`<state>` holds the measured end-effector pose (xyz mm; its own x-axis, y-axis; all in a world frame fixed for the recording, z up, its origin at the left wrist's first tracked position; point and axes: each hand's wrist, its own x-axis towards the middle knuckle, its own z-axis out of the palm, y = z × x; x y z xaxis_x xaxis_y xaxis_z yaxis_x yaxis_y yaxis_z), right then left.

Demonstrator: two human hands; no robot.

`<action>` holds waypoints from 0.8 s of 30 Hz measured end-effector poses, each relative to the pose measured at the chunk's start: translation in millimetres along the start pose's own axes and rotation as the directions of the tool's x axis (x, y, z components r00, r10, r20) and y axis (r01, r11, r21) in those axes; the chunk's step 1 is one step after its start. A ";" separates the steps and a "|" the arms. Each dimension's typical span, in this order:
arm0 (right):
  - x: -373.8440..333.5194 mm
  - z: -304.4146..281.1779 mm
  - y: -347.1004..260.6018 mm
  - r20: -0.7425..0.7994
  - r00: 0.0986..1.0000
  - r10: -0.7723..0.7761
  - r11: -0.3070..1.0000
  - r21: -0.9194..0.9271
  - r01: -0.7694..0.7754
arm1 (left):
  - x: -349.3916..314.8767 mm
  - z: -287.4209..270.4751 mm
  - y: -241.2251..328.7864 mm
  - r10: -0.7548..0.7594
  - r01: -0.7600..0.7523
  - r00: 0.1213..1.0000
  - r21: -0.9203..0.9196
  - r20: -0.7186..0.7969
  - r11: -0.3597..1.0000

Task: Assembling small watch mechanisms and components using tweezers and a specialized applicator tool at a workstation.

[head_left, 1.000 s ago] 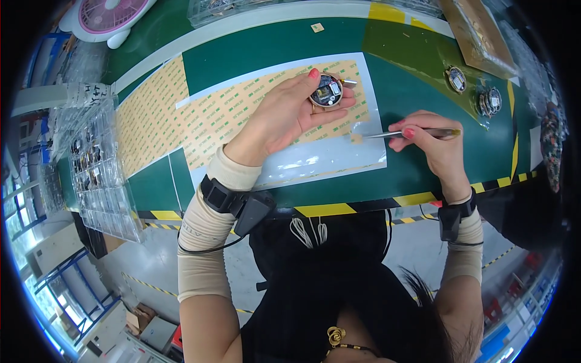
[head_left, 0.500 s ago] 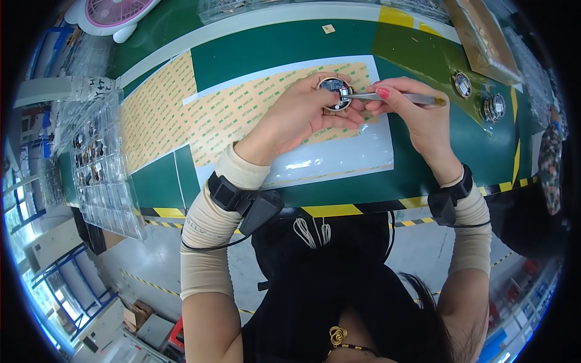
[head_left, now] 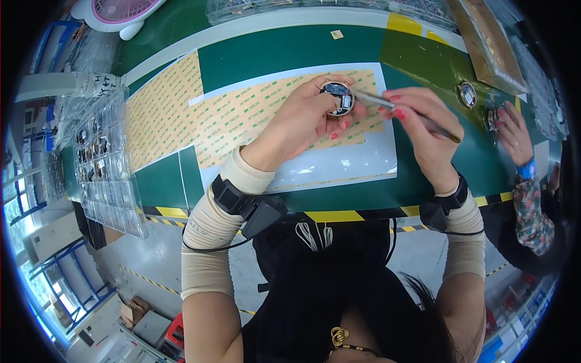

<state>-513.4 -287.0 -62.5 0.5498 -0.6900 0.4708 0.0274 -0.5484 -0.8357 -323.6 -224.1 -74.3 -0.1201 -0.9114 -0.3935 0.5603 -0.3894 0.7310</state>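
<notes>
My left hand [head_left: 298,120] is closed round a small round device [head_left: 346,91] with a circuit board and a pale rectangular part showing in its open face. My right hand [head_left: 431,128] grips a pair of metal tweezers [head_left: 387,104] that slant down from upper left to lower right. Their tips lie close by the device's right rim; whether they touch it I cannot tell. Beneath my left hand lies a tan adhesive-backed sheet [head_left: 236,124] with green print, on top of a white sheet [head_left: 357,158].
Another tan sheet [head_left: 164,112] lies left, beside clear compartment trays [head_left: 115,193]. At right, a co-worker's hand [head_left: 515,134] touches stacked round parts [head_left: 492,118], near another round device [head_left: 466,94]. A cardboard box [head_left: 489,51], a fan [head_left: 124,7] and a small tan square [head_left: 337,35] sit farther back.
The tweezers have drawn back to the right from inside the device. A co-worker's hand has come in at the right onto the stacked round parts. The view has shifted slightly.
</notes>
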 end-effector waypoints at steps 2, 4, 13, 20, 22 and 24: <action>0.4 -0.6 -0.7 0.143 0.986 -0.084 0.992 -0.078 0.095 | -0.5 -0.6 -0.6 -0.004 0.007 0.998 -0.050 0.058 0.999; 1.6 0.7 -3.0 0.157 0.983 -0.091 0.991 -0.088 0.105 | 0.2 -2.3 -1.3 -0.005 0.012 0.996 -0.075 0.088 0.997; 1.4 -0.8 1.1 0.167 0.966 0.198 0.962 0.156 -0.224 | -2.8 -3.3 1.6 -0.038 0.030 0.992 0.065 0.120 0.997; 5.1 -17.1 6.1 0.121 0.887 0.445 0.727 0.529 -0.437 | 3.2 4.3 0.6 -0.015 0.003 0.983 0.068 0.182 0.998; 10.1 -36.4 15.2 -0.088 0.916 0.392 0.694 0.682 -0.231 | -2.2 -1.0 -0.7 -0.021 0.020 0.994 0.010 0.108 1.000; 22.9 -72.9 28.7 -0.467 0.840 0.277 0.866 0.499 -0.008 | -1.5 -0.1 -0.1 -0.023 0.025 0.994 -0.018 0.110 1.000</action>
<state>-560.8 -352.9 -55.1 0.0791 -0.9519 0.2959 0.4361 -0.2339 -0.8690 -323.4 -222.7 -73.8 -0.2221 -0.9115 -0.3462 0.5721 -0.4094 0.7107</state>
